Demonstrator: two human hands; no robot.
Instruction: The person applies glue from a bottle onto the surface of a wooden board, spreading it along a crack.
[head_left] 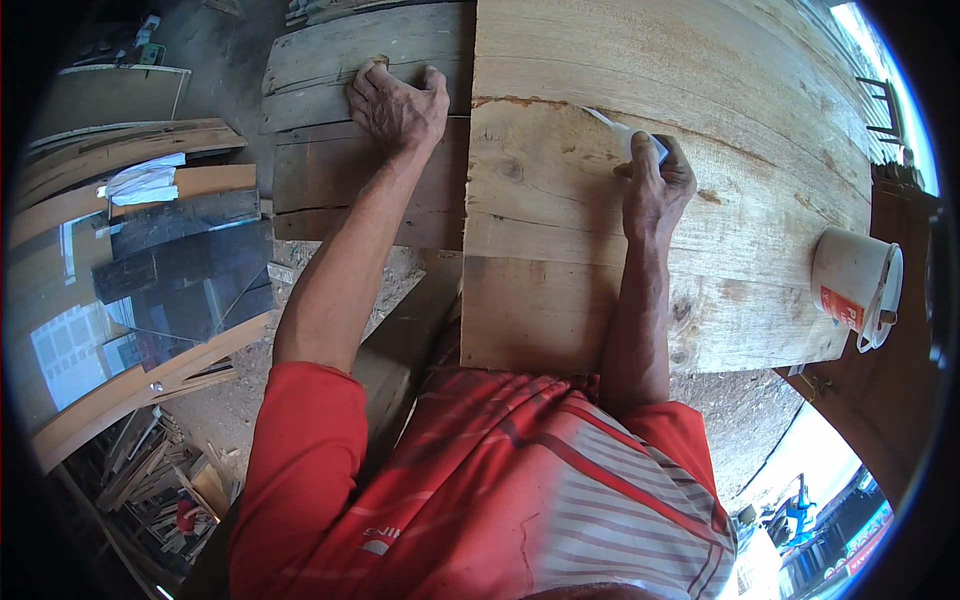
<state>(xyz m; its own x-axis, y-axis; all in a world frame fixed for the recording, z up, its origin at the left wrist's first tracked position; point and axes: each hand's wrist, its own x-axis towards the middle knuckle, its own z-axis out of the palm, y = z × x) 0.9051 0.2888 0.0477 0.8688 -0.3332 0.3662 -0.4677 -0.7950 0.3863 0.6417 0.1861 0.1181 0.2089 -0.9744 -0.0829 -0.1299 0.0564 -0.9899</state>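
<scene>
A pale wooden panel [560, 230] lies in front of me, with a dark crack running across its far part. My right hand [658, 190] is closed around a small white squeeze bottle [622, 136], its thin nozzle angled left to the crack. Brown filler-like material [520, 100] lines the crack left of the nozzle tip. Over a darker, greyer plank panel [310, 90] at the left is my left hand [400, 110], its fingers curled. A bit of something brownish shows at those fingertips; most of it is hidden.
On the right edge of the pale panel stands a white plastic bucket [850, 270] with a handle and a red label. Stacked boards [180, 240] with a white cloth [145, 180] on them lie at left. Wood scraps [160, 470] are heaped at lower left.
</scene>
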